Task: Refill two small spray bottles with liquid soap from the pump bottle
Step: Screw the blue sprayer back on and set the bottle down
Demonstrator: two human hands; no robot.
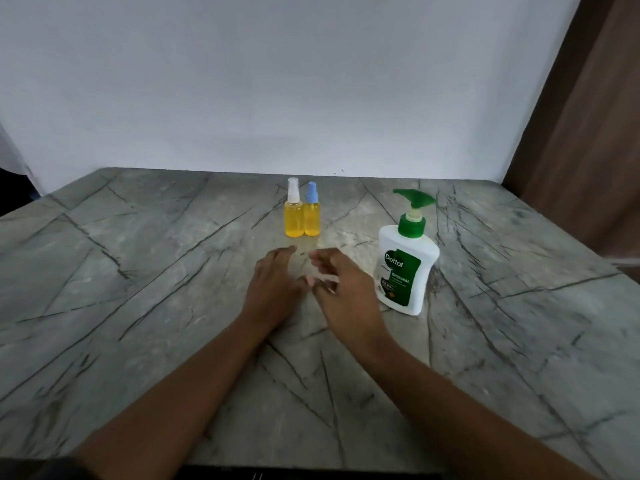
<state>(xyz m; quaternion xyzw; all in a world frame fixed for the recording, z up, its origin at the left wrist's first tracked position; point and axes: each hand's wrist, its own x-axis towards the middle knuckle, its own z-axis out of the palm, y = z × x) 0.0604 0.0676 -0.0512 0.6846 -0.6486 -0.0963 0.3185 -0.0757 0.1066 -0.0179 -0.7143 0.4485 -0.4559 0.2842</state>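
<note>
Two small spray bottles stand upright and touching at the table's far middle, both holding yellow liquid: one with a white sprayer [293, 211], one with a blue sprayer [312, 213]. A white pump bottle [407, 259] with a green pump and green label stands to their right, nearer to me. My left hand [273, 284] lies palm down just in front of the spray bottles, holding nothing. My right hand [343, 282] hovers beside it, fingers loosely spread and slightly blurred, empty, just left of the pump bottle.
The grey marble-patterned table [138, 306] stretches wide on both sides. A white backdrop rises behind it, and a brown curtain [588, 116] hangs at the right.
</note>
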